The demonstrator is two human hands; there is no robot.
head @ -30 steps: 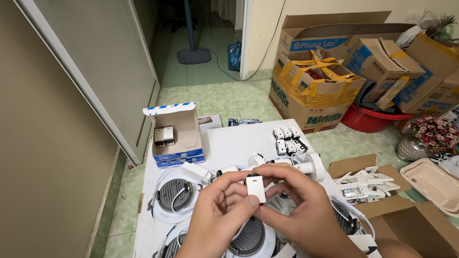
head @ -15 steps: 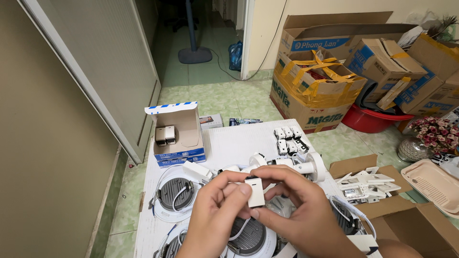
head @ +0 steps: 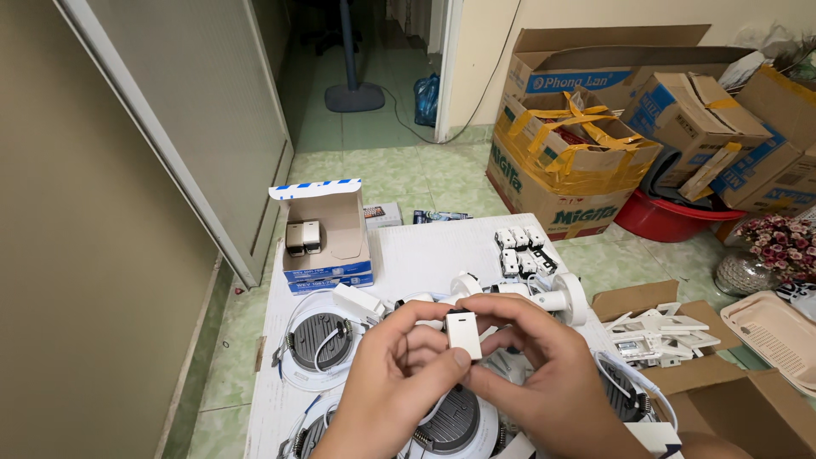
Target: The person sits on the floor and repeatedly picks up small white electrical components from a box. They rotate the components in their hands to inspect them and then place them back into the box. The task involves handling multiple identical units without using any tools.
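My left hand and my right hand meet over a low white table, both pinching a small white rectangular switch module. My left thumb rests on its lower edge; my right fingers curl over its top. Below the hands lie round recessed lamps with dark finned backs and white cables. A white cylindrical lamp fitting lies just beyond my right hand. A cluster of several similar white modules sits at the table's far right.
An open small blue-and-white box holding two modules stands on the table's far left. Cardboard boxes, a red basin and an open carton of white plastic parts lie to the right. A grey sliding door is on the left.
The view has dipped slightly and my hands have shifted the module a little, my right fingers closing further over its top.
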